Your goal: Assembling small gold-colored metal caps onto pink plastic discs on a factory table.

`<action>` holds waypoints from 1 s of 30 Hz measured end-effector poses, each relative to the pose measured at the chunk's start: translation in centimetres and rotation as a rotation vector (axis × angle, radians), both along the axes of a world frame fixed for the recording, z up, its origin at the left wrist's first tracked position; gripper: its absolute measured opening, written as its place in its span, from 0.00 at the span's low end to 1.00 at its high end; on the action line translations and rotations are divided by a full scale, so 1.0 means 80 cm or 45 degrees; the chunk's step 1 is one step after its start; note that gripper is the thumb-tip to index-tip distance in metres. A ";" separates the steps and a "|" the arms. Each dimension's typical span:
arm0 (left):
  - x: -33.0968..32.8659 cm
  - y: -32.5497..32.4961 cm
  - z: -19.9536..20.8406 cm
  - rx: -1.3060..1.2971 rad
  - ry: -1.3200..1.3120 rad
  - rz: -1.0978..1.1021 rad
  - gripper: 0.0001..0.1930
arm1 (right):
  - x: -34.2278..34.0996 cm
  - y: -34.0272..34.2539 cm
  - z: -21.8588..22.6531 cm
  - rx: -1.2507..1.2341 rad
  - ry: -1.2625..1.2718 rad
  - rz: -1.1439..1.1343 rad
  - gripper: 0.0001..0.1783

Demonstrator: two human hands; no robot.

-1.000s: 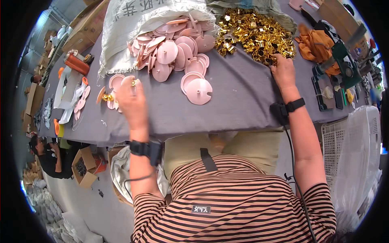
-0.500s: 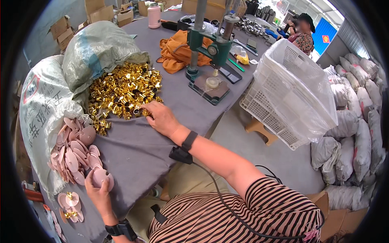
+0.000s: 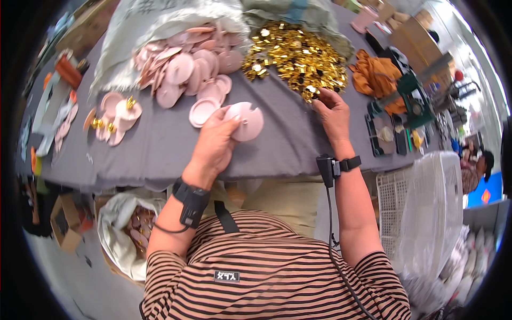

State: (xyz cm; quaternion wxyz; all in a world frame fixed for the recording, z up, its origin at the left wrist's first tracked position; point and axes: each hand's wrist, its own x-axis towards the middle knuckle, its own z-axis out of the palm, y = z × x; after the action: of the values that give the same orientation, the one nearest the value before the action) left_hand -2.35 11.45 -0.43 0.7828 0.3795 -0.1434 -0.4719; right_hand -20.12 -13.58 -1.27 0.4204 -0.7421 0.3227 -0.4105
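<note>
A round pink disc [image 3: 249, 124] with a notch in its rim and a small hole near its middle is held between the thumb and fingers of my left hand [image 3: 211, 140]. My right hand [image 3: 335, 114] is at the near edge of a heap of shiny gold pieces [image 3: 304, 56], its fingertips pinched on a small gold metal piece [image 3: 311, 94]. Fingers partly hide that piece. Many pink discs [image 3: 178, 68] spill from a white woven sack [image 3: 125, 45] beyond my left hand. At the left lie several pink discs with gold pieces on them [image 3: 120, 114].
A green bench press [image 3: 413, 101] stands on the grey-covered table [image 3: 288, 152] at the right, near an orange cloth [image 3: 376, 74]. White plastic crates [image 3: 392, 208] are stacked right of me. Below the table's front edge, an open white sack [image 3: 117, 224] holds pinkish pieces.
The view has swung left. My left hand has lifted a pink disc from beside the pile and brought it in front of me. My right hand remains at the gold heap's edge.
</note>
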 end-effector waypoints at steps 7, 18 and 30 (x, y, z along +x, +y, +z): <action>-0.012 0.012 0.000 0.081 0.039 0.088 0.17 | 0.016 0.023 0.000 -0.289 0.368 0.019 0.16; -0.038 0.002 -0.008 0.061 -0.431 0.168 0.18 | 0.064 0.163 0.047 -0.615 0.145 0.490 0.13; -0.053 0.023 -0.020 0.033 -1.476 0.550 0.28 | 0.062 0.186 0.040 0.476 -0.097 0.558 0.11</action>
State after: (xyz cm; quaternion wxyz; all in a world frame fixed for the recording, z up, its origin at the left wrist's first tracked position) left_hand -6.57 13.33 -2.00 0.6507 0.6040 -0.4597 -0.0214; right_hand -15.19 1.31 1.91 0.6404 -0.6878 0.2085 -0.2709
